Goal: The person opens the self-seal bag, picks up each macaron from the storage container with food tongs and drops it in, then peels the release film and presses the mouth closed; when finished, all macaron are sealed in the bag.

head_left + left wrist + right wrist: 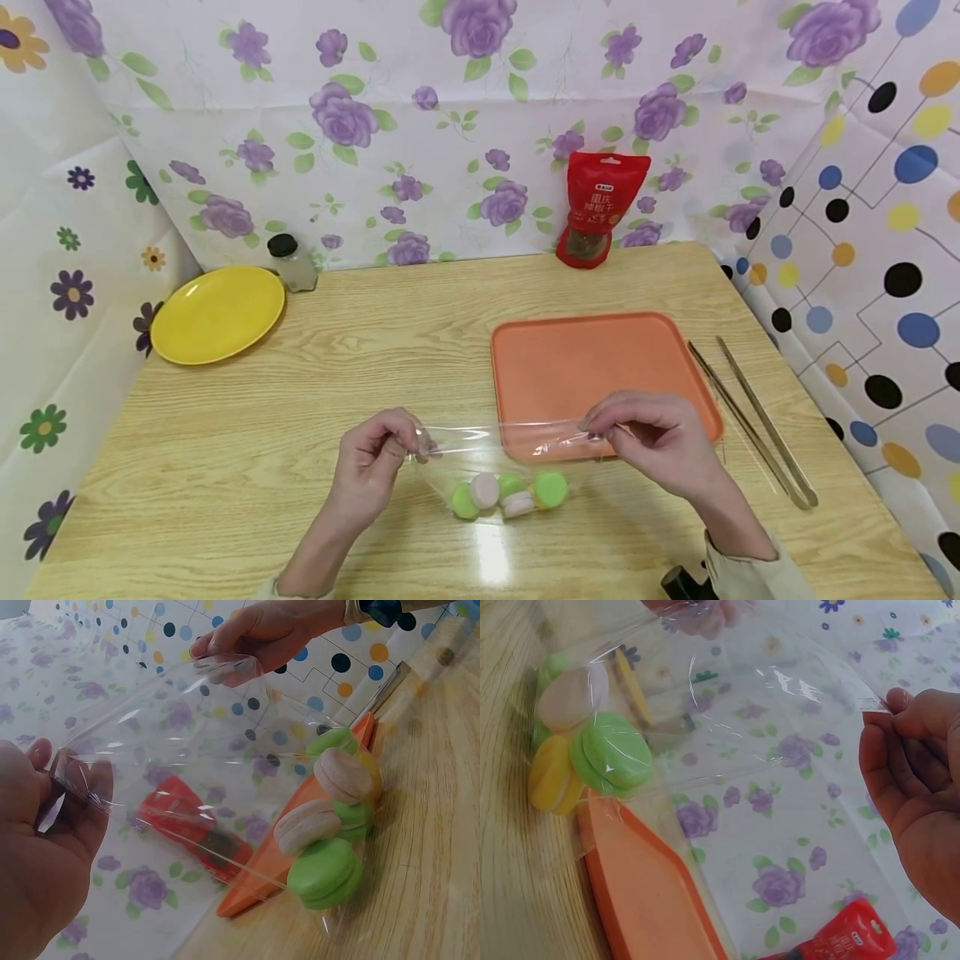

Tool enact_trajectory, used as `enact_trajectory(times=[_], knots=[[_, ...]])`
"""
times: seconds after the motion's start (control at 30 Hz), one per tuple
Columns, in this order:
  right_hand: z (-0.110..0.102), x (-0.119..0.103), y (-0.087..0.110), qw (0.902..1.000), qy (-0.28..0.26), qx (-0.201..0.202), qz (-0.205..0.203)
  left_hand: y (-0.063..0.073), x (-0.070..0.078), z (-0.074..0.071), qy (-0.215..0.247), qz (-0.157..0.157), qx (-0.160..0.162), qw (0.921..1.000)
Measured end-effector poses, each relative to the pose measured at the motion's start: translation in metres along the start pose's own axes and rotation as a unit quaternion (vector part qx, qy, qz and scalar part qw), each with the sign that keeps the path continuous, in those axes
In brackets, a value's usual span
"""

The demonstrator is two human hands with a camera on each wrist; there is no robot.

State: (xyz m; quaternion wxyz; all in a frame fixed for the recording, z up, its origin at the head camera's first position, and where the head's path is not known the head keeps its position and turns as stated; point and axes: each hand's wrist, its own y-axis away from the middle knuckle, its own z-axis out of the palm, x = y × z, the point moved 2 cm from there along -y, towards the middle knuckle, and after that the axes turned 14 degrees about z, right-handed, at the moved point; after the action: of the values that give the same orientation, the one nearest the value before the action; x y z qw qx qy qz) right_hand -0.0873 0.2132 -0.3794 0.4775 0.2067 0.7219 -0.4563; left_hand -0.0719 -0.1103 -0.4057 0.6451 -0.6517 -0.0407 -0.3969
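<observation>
A clear plastic bag [472,454] is stretched between both hands over the near part of the table. My left hand [371,462] pinches one upper corner, and my right hand [660,437] pinches the opposite one. Several macarons lie together at the bottom of the bag: a green macaron [551,489], a pale pink macaron [484,490] and, in the right wrist view, a yellow macaron [555,774] among them. In the left wrist view another pale macaron [307,826] shows through the film. The bag partly overlaps the orange tray [592,367].
Metal tongs [757,425] lie right of the tray. A red pouch [600,208] stands at the back by the flowered cloth. On the far left are a yellow plate [217,315] and a black-capped jar [293,263]. Patterned cloth walls border the wooden table [360,333].
</observation>
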Motion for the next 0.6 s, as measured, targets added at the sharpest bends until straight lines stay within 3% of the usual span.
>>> enact_trajectory(times=[0.33, 0.47, 0.6], knots=[[0.0042, -0.0031, -0.0032, 0.9984, -0.033, -0.031, -0.035, 0.0025, -0.0002, -0.0027, 0.072, -0.015, 0.005, 0.9973], [0.0052, -0.0043, -0.0032, 0.999, -0.024, -0.02, -0.031, 0.002, 0.0009, -0.0015, 0.045, 0.007, 0.025, 0.9986], [0.0061, -0.0054, -0.0019, 0.9999, -0.004, 0.002, -0.016, 0.0028, 0.0013, 0.0001, -0.011, 0.019, 0.042, 0.9989]])
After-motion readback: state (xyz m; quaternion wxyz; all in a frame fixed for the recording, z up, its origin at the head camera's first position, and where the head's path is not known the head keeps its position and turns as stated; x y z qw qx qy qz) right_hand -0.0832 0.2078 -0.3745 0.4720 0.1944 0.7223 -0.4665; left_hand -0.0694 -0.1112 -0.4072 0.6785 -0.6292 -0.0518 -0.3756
